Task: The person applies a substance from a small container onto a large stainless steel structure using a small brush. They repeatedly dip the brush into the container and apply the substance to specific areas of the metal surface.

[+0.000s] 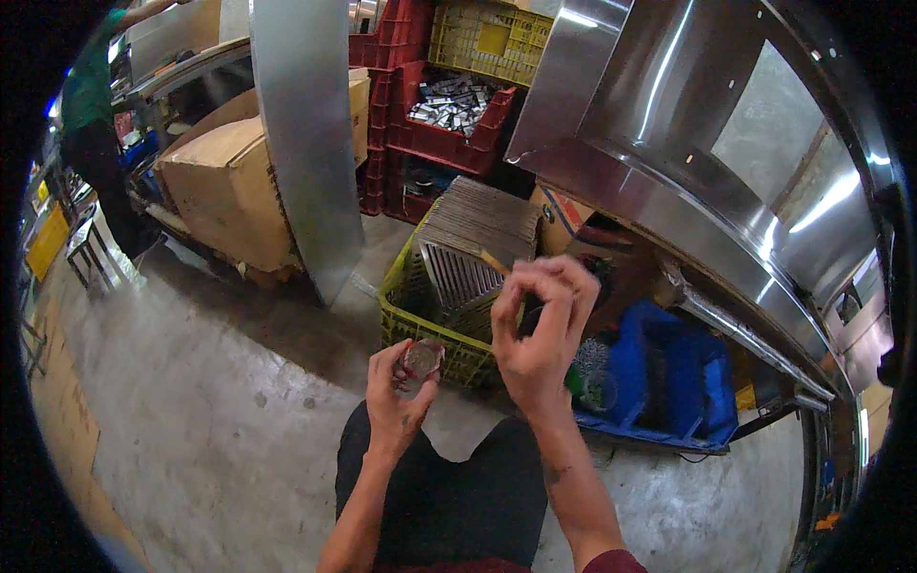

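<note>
My left hand [394, 401] is closed around a small round container [423, 360] with a reddish rim and a dull greyish face. It is held above my lap, on the near side of the yellow-green crate [458, 366]. My right hand [543, 329] is raised higher, over the right part of that crate. Its thumb and fingertips pinch a thin, short yellowish-brown stick [494, 262], which points up and to the left. A stack of slotted metal plates [478, 224] fills much of the crate behind my right hand.
Right of the crate stands a blue plastic bin [645, 382]. Above it juts a large sheet-metal housing [659, 115]. Red crates [390, 124] holding small metal parts [452, 107], a tall metal panel [310, 134] and a cardboard box [229, 186] stand farther off. At far left is another person [91, 134].
</note>
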Tool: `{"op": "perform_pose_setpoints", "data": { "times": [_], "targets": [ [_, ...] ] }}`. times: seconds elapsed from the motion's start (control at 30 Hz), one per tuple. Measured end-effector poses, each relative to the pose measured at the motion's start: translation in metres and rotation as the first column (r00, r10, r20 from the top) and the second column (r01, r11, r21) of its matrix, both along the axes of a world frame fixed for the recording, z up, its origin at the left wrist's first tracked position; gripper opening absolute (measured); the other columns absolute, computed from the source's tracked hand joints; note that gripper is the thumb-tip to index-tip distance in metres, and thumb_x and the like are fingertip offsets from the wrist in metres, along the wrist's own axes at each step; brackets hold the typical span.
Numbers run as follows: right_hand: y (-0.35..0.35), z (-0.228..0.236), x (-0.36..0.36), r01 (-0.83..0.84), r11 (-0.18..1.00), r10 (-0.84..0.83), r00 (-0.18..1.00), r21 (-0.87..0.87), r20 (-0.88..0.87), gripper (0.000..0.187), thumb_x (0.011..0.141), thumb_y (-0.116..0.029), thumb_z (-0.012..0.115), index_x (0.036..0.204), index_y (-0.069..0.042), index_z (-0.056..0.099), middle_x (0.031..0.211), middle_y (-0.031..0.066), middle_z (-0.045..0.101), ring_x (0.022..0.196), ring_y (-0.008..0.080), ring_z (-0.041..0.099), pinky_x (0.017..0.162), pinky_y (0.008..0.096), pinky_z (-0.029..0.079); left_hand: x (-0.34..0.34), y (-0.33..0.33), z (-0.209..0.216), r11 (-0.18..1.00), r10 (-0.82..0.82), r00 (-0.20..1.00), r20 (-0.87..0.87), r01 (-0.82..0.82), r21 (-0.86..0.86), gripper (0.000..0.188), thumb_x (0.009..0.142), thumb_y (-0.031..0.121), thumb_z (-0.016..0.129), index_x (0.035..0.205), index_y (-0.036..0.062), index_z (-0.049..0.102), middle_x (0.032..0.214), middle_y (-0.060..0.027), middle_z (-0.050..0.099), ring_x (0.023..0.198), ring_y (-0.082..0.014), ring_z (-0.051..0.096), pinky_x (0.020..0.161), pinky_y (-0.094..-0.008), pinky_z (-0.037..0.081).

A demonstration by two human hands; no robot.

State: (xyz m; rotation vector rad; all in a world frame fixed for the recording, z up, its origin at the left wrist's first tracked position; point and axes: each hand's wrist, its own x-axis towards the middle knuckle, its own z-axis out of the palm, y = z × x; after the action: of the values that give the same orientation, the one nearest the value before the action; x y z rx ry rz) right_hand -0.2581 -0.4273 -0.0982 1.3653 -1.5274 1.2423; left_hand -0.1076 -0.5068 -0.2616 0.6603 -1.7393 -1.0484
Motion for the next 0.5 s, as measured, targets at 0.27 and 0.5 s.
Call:
{"op": "perform_pose_setpoints", "data": {
  "times": [0.27,0.5],
  "targets": [
    [-0.047,0.049,-0.047,0.039,0.978,-0.077,0.98,-0.204,-0.184,0.031,0.097,0.006,0.077,0.123,-0.002,0.062,0.132,0.0185,0.053,0.125,0.0342,0.068,0.102,0.0454,0.057,-0.005,0.006,-0.036,0.996,-0.033,0.999,0.0,0.033,0.086,0.064,0.088,0.009,0.09,0.147,0.009,0.065,0.131,-0.0103,0.065,0.107,-0.0211,0.07,0.083,-0.0334,0.06],
    [-0.053,0.049,-0.054,0.069,0.981,-0.107,0.972,-0.182,-0.207,0.029,0.097,0.003,0.079,0.12,-0.002,0.064,0.133,0.0181,0.053,0.125,0.0345,0.067,0.104,0.0462,0.057,0.001,0.009,-0.054,0.992,-0.008,0.999,0.048,0.002,0.124,0.064,0.088,0.009,0.09,0.147,0.0082,0.065,0.129,-0.0108,0.065,0.102,-0.0212,0.069,0.081,-0.0342,0.058]
  ]
}}
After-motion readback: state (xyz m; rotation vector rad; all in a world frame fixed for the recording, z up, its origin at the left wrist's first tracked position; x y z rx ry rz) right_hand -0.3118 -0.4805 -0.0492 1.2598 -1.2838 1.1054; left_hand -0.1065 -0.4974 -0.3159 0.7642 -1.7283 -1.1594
